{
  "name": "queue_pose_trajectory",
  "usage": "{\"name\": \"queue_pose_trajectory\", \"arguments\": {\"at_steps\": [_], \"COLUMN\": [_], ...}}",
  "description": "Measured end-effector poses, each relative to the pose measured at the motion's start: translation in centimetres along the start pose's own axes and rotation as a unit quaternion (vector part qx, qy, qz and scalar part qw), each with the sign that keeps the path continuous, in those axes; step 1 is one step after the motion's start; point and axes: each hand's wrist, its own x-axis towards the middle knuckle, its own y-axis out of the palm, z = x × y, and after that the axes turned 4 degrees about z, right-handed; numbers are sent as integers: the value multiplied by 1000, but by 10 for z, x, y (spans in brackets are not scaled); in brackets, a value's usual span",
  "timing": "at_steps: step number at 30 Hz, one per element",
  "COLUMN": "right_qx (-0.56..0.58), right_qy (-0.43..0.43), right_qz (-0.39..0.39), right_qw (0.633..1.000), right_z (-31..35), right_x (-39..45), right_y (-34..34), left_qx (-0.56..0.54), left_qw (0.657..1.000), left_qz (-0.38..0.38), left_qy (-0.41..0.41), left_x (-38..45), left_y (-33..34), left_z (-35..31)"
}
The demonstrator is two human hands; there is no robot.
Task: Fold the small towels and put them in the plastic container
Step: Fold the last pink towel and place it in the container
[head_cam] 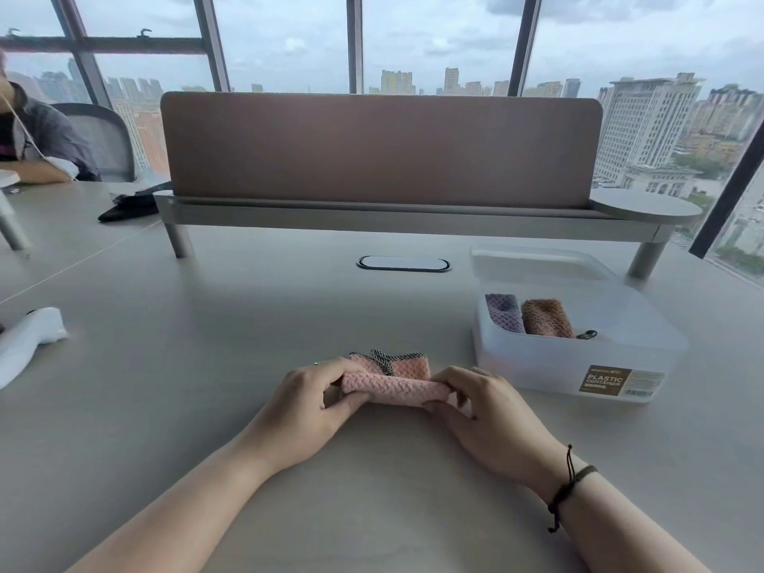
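Observation:
A small pink towel (395, 386) lies partly rolled on the grey table in front of me, with a checkered hanging loop on its far side. My left hand (308, 401) pinches its left end, fingers curled round the roll. My right hand (483, 407) pinches its right end the same way. To the right stands a translucent plastic container (578, 361) with a brown label. Inside it sit a rolled purple towel (504, 312) and a rolled brown towel (545, 318) side by side.
The container's lid (537, 264) lies just behind it. A raised shelf with a brown divider panel (380, 150) spans the back of the table. A white object (29, 341) lies at the left edge. Another person sits far left.

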Motion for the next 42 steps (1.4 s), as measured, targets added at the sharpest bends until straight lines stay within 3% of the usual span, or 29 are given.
{"name": "queue_pose_trajectory", "arguments": {"at_steps": [7, 13, 19, 24, 29, 34, 40, 42], "right_qx": [118, 97, 61, 11, -28, -59, 53, 78], "right_qy": [83, 129, 142, 143, 63, 25, -12, -39], "right_qz": [-45, -81, -84, -68, -91, -65, 55, 70], "right_qw": [989, 984, 984, 987, 993, 996, 997, 994], "right_z": [7, 8, 8, 8, 7, 9, 24, 27], "right_x": [12, 25, 27, 25, 22, 15, -6, -8], "right_y": [8, 19, 24, 24, 25, 20, 11, 13], "left_qx": [-3, 20, 23, 63, 158, 281, 248, 212], "left_qw": [997, 989, 985, 987, 984, 956, 968, 977], "left_qz": [-42, -92, -73, -59, -71, -63, -38, 4], "left_qy": [-67, -114, -154, -138, -29, 58, 23, 34], "left_x": [5, 12, 10, 5, 4, 1, -4, -5], "left_y": [3, 12, 10, 10, 9, 8, 5, 8], "left_z": [2, 9, 9, 3, -2, -10, -16, -17]}}
